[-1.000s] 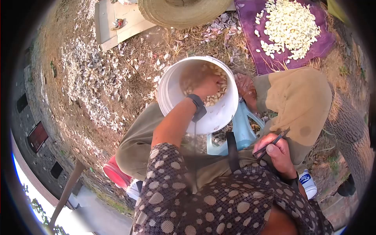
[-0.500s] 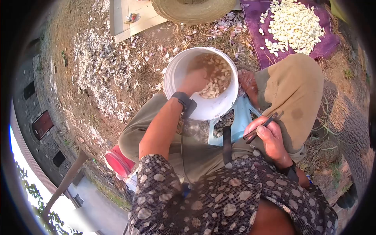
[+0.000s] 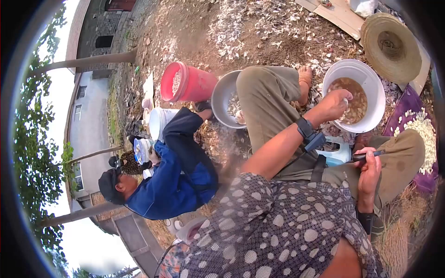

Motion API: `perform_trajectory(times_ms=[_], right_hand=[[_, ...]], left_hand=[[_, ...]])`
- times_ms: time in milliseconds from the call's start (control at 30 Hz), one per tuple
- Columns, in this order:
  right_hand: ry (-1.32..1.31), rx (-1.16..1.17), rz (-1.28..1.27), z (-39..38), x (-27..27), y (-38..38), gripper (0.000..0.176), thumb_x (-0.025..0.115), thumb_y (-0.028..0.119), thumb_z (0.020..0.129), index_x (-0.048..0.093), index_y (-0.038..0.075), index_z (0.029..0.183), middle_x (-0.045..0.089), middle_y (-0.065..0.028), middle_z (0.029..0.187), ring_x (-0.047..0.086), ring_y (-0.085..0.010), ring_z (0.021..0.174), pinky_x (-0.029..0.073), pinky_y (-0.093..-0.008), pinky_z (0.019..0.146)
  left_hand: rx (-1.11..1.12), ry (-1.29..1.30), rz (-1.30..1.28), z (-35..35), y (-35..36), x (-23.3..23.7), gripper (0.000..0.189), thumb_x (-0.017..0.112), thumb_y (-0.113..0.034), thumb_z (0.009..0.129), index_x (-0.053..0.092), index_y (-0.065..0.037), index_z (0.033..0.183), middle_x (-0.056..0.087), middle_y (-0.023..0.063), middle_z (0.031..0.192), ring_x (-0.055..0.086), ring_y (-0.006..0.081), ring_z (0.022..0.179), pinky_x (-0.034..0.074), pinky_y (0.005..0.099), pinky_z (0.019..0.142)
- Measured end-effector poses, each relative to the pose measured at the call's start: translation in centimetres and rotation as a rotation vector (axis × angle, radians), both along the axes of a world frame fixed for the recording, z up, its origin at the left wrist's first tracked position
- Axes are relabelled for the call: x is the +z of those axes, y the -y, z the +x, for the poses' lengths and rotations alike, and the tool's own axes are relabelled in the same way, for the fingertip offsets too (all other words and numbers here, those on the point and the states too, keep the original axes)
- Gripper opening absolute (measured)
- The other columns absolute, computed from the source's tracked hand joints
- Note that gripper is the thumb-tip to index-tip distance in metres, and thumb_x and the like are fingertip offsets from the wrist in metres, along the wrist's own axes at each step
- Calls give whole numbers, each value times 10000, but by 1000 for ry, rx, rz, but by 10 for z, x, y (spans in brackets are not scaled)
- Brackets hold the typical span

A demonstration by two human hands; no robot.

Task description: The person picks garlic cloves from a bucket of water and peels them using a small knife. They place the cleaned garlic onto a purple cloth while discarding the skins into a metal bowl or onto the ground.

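Observation:
My left hand (image 3: 334,105), with a black band device on the wrist, is above the white bucket (image 3: 376,109), its fingers closed around what looks like a pale garlic clove (image 3: 345,101). Brown water with many garlic cloves (image 3: 356,112) fills the lower part of the bucket. Over my lap, my right hand (image 3: 370,176) is closed on a small dark-handled knife (image 3: 369,156); its blade can hardly be made out. A light blue plastic stool (image 3: 340,152) stands between my legs, below the bucket.
Peeled cloves (image 3: 424,134) lie on a purple cloth (image 3: 397,111) at right, near a straw hat (image 3: 391,46). Left are a grey basin (image 3: 221,104), a red bucket (image 3: 199,83) and a person in blue (image 3: 162,185) beside a white bucket (image 3: 160,121). Peelings litter the ground.
The view has swung left, bringing the seated person, red bucket and basin into sight. My left hand has risen out of the water. My right hand keeps the knife.

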State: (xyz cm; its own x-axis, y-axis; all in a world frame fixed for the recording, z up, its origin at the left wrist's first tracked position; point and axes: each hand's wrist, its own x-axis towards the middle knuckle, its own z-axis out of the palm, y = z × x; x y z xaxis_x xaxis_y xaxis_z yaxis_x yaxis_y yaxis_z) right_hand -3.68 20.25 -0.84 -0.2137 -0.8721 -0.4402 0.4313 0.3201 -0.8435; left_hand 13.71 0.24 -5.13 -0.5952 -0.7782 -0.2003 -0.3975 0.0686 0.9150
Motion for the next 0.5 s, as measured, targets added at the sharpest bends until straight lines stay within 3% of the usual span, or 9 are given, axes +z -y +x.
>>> perform_trajectory(times_ms=[33, 200, 300, 333, 500], right_hand=[[-36, 37, 9, 4, 0, 2, 295, 488, 319, 1055, 614, 58, 999, 647, -39, 902, 556, -70, 711, 422, -208, 650], [-150, 55, 7, 19, 9, 11, 303, 496, 340, 1053, 625, 73, 988, 624, -3, 874, 540, -46, 679, 372, -198, 617], [-252, 4, -22, 30, 15, 12, 310, 505, 349, 1053, 627, 69, 1002, 627, -5, 905, 540, -51, 683, 397, -196, 643], [-227, 39, -34, 30, 14, 11, 294, 518, 330, 1055, 625, 59, 1014, 625, -8, 930, 548, -58, 711, 434, -202, 681], [-368, 252, -79, 44, 24, 13, 231, 568, 254, 1041, 628, 32, 1022, 655, -26, 921, 600, -73, 754, 478, -222, 699]], left_hand=[[27, -109, -89, 5, -10, 10, 336, 522, -63, 856, 615, 12, 1171, 650, 206, 1055, 647, 311, 970, 502, 396, 883], [140, -108, -24, 30, -58, 43, 263, 568, -34, 840, 558, 0, 1100, 625, 173, 943, 637, 302, 870, 504, 404, 797], [100, -119, 25, 50, -78, 54, 224, 608, -47, 839, 572, -4, 1056, 628, 149, 873, 634, 270, 797, 512, 384, 747], [134, -171, 59, 50, -83, 51, 198, 647, -59, 831, 590, -7, 1013, 624, 121, 795, 622, 215, 733, 514, 359, 696], [167, -260, 56, 53, -101, 66, 155, 676, -53, 815, 641, 2, 956, 611, 69, 755, 592, 138, 699, 503, 318, 639]])
